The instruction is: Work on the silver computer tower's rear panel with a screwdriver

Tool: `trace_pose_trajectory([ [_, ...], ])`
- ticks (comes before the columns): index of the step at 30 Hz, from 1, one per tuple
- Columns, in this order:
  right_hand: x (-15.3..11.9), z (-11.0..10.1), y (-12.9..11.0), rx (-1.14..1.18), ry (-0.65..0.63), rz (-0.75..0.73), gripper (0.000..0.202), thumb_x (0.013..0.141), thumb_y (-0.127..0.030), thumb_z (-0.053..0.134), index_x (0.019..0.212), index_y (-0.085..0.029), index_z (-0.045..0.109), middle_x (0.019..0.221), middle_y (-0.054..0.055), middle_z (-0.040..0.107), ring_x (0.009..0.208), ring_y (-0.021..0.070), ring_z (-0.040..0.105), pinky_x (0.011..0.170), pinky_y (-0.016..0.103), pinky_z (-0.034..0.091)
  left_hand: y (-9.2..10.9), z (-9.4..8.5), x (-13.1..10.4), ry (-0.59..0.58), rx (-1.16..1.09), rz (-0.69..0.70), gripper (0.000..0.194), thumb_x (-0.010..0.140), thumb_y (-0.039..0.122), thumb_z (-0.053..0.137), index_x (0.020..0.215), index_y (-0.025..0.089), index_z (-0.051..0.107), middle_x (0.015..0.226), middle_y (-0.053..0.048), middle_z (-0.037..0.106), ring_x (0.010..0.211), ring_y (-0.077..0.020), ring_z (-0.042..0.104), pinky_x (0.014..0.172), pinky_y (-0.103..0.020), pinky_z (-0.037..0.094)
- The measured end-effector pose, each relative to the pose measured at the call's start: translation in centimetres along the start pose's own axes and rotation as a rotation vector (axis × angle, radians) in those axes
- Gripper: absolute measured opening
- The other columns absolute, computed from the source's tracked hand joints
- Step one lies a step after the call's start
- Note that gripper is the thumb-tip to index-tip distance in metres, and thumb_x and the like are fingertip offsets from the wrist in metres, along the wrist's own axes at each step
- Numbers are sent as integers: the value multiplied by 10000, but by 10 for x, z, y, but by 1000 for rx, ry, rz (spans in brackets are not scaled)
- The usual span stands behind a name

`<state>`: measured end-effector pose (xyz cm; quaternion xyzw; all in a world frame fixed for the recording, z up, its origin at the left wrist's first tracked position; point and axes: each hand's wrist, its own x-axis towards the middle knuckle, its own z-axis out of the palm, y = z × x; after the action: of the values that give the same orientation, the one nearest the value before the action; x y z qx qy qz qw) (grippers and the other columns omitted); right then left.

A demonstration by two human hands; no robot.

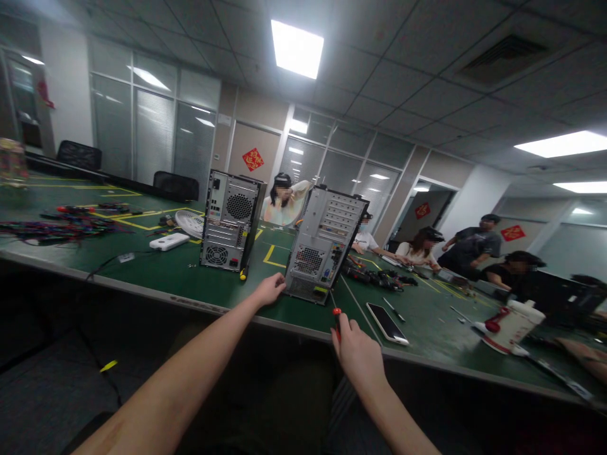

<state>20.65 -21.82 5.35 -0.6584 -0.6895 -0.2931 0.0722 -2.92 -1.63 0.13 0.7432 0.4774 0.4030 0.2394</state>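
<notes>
A grey metal computer tower (pixel 315 253) stands upright on the table before me, its rear panel with vents and ports turned my way. My left hand (pixel 271 290), fingers curled, is against the lower left edge of that tower. In my right hand (pixel 356 346) is a screwdriver (pixel 337 313) with a red-orange handle, gripped near the table's front edge. Its thin shaft points up toward the tower's lower right corner; whether the tip touches is too small to tell. Left of this tower is a second computer tower (pixel 226 221), with a yellow-and-black screwdriver (pixel 244 273) lying by its base.
On the green table (pixel 156 268) lie a white power strip (pixel 169 241), bundled cables (pixel 66 222) and a white round basket (pixel 190 222). To the right are a phone (pixel 387 323), another screwdriver (pixel 393 309) and a white-and-red device (pixel 512 325). Several people sit or stand beyond.
</notes>
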Motion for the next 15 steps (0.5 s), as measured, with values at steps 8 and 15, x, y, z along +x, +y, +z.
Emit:
trace_pose_trajectory([
  [8, 16, -19, 2, 22, -12, 55, 170, 982, -307, 521, 1115, -202, 530, 884, 46, 656, 747, 181, 680, 525, 261, 270, -2, 0, 0, -13, 5, 11, 168, 921, 315, 525, 1011, 205, 615, 1052, -58, 713, 956, -191, 647, 859, -293, 484],
  [15, 21, -20, -9, 250, -48, 312, 215, 991, -410, 471, 1031, -207, 531, 742, 25, 651, 660, 188, 646, 561, 259, 270, -8, 2, 4, -27, 5, -5, 182, 930, 340, 526, 1028, 211, 608, 1051, -55, 709, 950, -189, 649, 839, -289, 480],
])
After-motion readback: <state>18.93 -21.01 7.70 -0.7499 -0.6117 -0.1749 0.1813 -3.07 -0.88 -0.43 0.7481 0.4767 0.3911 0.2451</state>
